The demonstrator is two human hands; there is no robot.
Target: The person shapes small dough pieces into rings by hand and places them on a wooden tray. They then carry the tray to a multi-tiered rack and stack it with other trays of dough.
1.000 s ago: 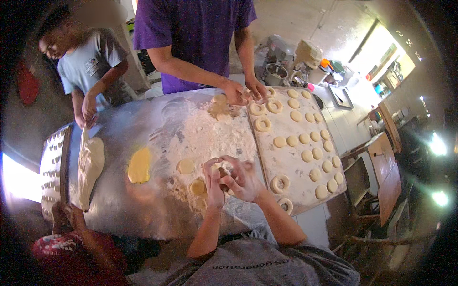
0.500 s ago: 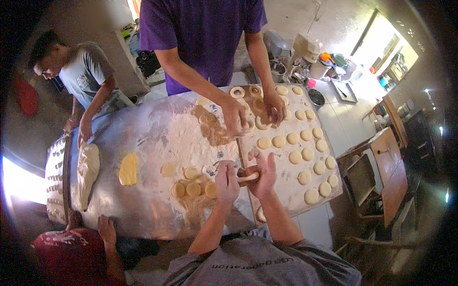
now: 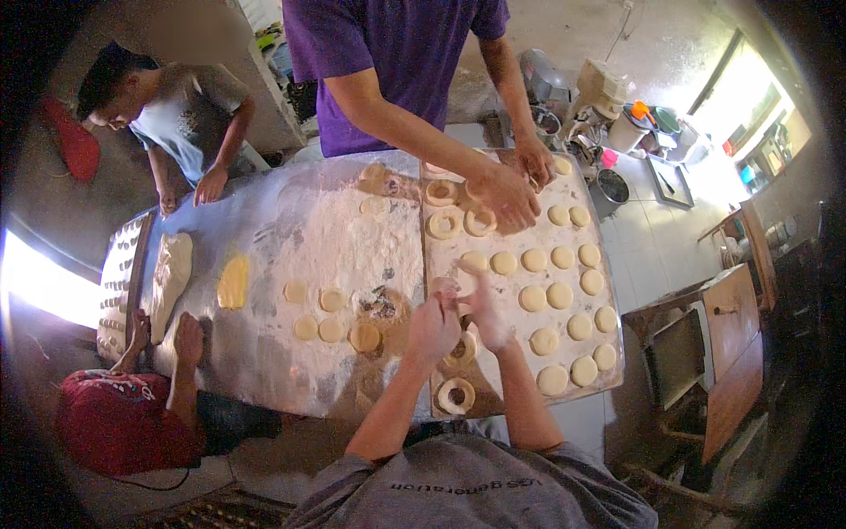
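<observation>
My left hand (image 3: 436,322) and my right hand (image 3: 489,322) are raised together over the inner edge of the floured board (image 3: 577,388). The left hand's fingers are closed, what is between them hidden; the right hand is smeared by motion. Just below them lies a dough ring (image 3: 460,351), with another ring (image 3: 456,397) nearer me. Rows of round dough pieces (image 3: 558,295) cover the board's right part. Left of my hands, several cut rounds (image 3: 330,330) lie on the floured table (image 3: 264,353), near a yellow patch (image 3: 233,282).
A purple-shirted co-worker (image 3: 370,35) reaches over the board's far end. Two others (image 3: 176,97), (image 3: 115,414) handle long dough (image 3: 169,282) beside a left tray (image 3: 122,282). Wooden furniture (image 3: 731,361) stands right; buckets and pans (image 3: 627,132) behind.
My hands held a pale dough ring between them half a second ago; it no longer shows there, and a ring lies below them. The purple-shirted co-worker's hands moved right.
</observation>
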